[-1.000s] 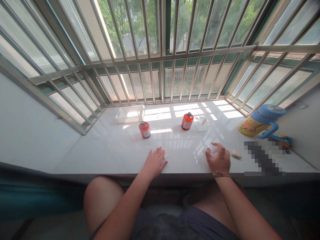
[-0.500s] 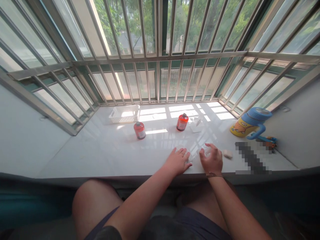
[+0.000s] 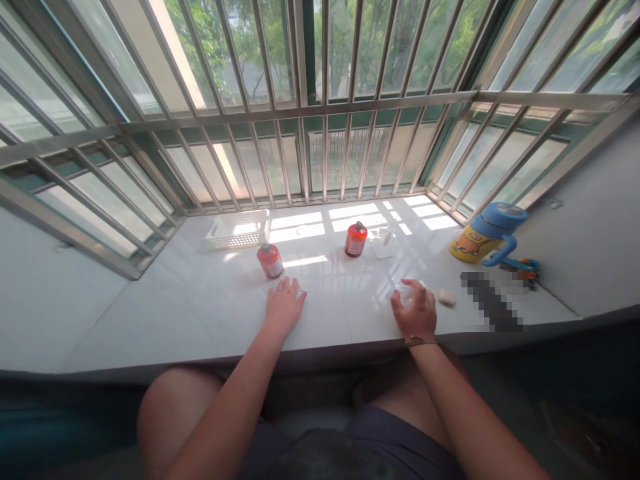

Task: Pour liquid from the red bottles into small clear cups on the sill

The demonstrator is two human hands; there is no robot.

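Note:
My left hand [image 3: 285, 310] rests low over the white ledge, its fingers curved forward and its thumb out to the side. A small see-through object [image 3: 301, 291] shows between that thumb and the fingers, mostly covered. Just beyond stands a red bottle [image 3: 271, 261] with a dark cap and a pale label. On the right, my right hand [image 3: 417, 312] curls its thumb and fingers around a clear, glass-like object [image 3: 404, 292], whose exact kind I cannot make out. A small beige block [image 3: 447, 297] lies beside that hand. A second red bottle [image 3: 355, 240] stands farther back, between the hands.
A white perforated basket [image 3: 239, 230] sits at the back left. Behind the second bottle's right side lies a clear and white item [image 3: 384, 247]. A blue and yellow flask [image 3: 487, 233] stands at the right, near a blurred dark patch [image 3: 493, 301]. Metal bars [image 3: 325, 157] line the window.
My left hand has moved left, away from my right hand to near the left red bottle, with the clear object at its thumb. My right hand keeps its curled shape. The view has shifted slightly.

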